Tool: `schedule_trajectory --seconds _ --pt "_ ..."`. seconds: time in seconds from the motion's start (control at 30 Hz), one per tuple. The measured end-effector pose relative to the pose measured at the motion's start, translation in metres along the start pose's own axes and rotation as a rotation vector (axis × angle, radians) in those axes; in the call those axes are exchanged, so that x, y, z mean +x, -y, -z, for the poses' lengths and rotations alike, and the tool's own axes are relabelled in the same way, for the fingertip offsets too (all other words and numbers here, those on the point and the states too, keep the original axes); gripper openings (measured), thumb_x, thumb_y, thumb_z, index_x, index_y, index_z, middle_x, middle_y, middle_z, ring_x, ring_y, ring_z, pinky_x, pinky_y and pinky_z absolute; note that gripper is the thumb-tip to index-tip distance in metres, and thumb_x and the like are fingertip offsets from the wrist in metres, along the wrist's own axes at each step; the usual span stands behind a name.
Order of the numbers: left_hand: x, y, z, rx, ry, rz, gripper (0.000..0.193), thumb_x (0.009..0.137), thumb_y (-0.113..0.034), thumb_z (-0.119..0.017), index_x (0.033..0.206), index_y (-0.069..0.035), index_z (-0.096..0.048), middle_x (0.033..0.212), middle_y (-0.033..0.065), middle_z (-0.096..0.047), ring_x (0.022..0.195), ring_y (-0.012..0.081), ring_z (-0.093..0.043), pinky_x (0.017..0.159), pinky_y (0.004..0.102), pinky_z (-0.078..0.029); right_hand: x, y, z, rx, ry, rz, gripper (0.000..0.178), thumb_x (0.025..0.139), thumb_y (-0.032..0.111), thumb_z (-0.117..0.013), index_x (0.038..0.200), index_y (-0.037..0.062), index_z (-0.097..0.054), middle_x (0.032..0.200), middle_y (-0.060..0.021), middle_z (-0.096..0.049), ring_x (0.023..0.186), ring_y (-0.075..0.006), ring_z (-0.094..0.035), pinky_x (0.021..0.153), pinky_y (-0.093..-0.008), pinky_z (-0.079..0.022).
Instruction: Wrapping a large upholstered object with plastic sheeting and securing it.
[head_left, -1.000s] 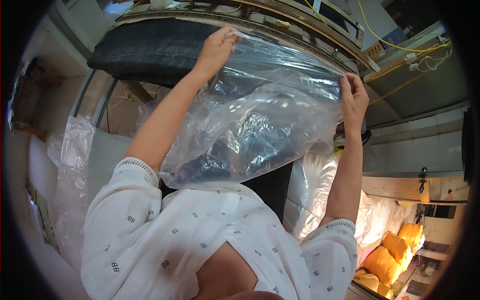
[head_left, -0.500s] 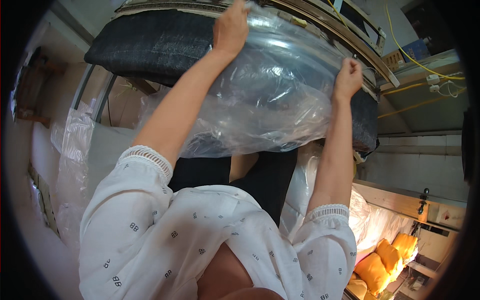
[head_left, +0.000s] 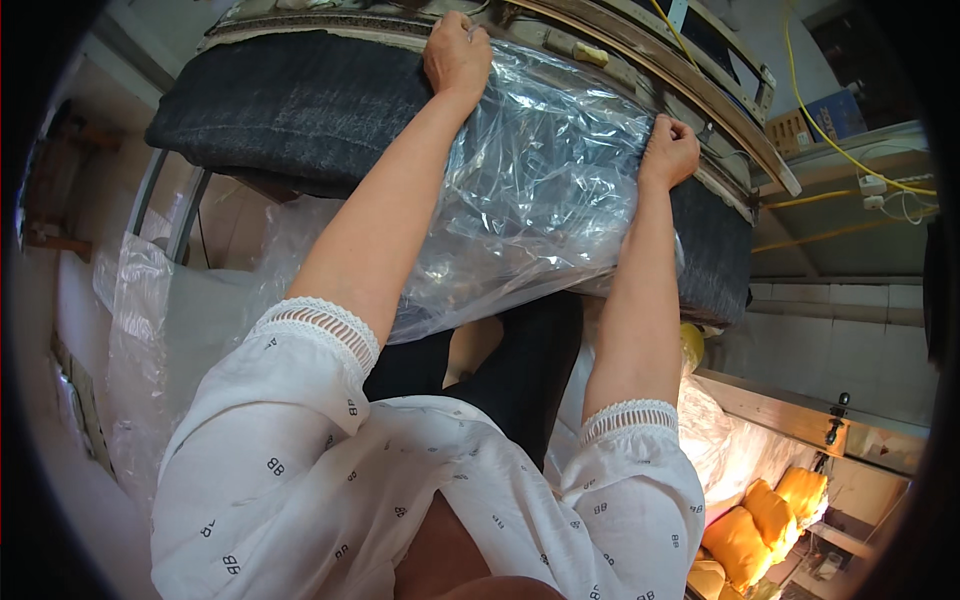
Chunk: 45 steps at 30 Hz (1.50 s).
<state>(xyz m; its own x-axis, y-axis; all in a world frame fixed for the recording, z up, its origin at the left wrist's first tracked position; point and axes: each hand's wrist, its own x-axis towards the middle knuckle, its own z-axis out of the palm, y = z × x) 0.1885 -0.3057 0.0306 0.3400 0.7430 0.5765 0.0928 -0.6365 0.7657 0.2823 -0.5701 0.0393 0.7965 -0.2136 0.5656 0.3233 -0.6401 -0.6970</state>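
A sheet of clear plastic film (head_left: 545,150), crinkled and shiny, spreads between my two hands over a black padded surface (head_left: 290,105). My left hand (head_left: 458,58) is closed on the film's far left corner, close to the machine's edge. At the far right corner my right hand (head_left: 669,153) pinches the film between thumb and fingers. The film's near part hangs loosely over the front of the padding, above my legs. Whether it is a single sheet or a bag I cannot tell.
A long machine bar (head_left: 720,130) runs beyond my hands, with a small yellowish piece (head_left: 590,54) lying near it. Yellow cables (head_left: 815,110) hang at the right. Orange bundles (head_left: 765,520) lie at the lower right, and more plastic film (head_left: 140,320) hangs at the left.
My hands have come a little nearer each other, the left one slightly nearer to me. The film, ballooned and smooth before, now lies flatter and crinkled over the padding.
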Motion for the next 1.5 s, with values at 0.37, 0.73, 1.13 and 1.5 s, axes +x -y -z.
schedule_trajectory --seconds 0.37,0.73,1.13,1.5 --pt "0.011 0.018 -0.007 -0.012 -0.173 0.128 0.025 0.070 -0.020 -0.070 0.076 -0.001 -0.054 0.073 0.0133 -0.059 0.072 0.0284 -0.060 0.067 0.0402 -0.048 0.005 -0.002 -0.004 -0.160 -0.038 -0.147 0.034 0.071 0.029 -0.068 0.086 0.0050 -0.049 0.102 -0.0162 -0.047 0.094 -0.0353 -0.050 0.090 -0.0446 -0.034" --pt "0.030 0.015 0.028 -0.453 -0.146 0.415 0.019 0.083 -0.014 -0.056 0.093 0.001 -0.052 0.080 0.0090 -0.056 0.071 0.0181 -0.054 0.065 0.0327 -0.045 0.005 0.007 0.006 0.142 -0.131 -0.204 0.041 0.084 0.039 -0.058 0.078 0.0012 -0.045 0.093 -0.0147 -0.042 0.090 -0.0306 -0.043 0.086 -0.0409 -0.034" --pt "0.001 -0.008 0.078 -0.181 0.217 0.041 0.024 0.090 -0.028 -0.056 0.088 -0.005 -0.061 0.079 0.0136 -0.063 0.072 0.0305 -0.058 0.064 0.0326 -0.044 -0.028 0.007 0.061 -0.331 0.390 0.212 0.041 0.080 0.044 -0.064 0.092 0.0055 -0.066 0.113 -0.0129 -0.057 0.111 -0.0310 -0.048 0.094 -0.0462 -0.033" --pt "-0.029 -0.017 0.179 -0.599 0.683 0.250 0.032 0.094 -0.032 -0.056 0.111 -0.006 -0.059 0.088 -0.0025 -0.059 0.073 0.0061 -0.055 0.065 0.0210 -0.044 -0.090 0.050 0.178 0.091 0.347 0.525 0.036 0.075 0.020 -0.074 0.103 0.0045 -0.057 0.104 -0.0113 -0.056 0.095 -0.0282 -0.053 0.081 -0.0357 -0.042"
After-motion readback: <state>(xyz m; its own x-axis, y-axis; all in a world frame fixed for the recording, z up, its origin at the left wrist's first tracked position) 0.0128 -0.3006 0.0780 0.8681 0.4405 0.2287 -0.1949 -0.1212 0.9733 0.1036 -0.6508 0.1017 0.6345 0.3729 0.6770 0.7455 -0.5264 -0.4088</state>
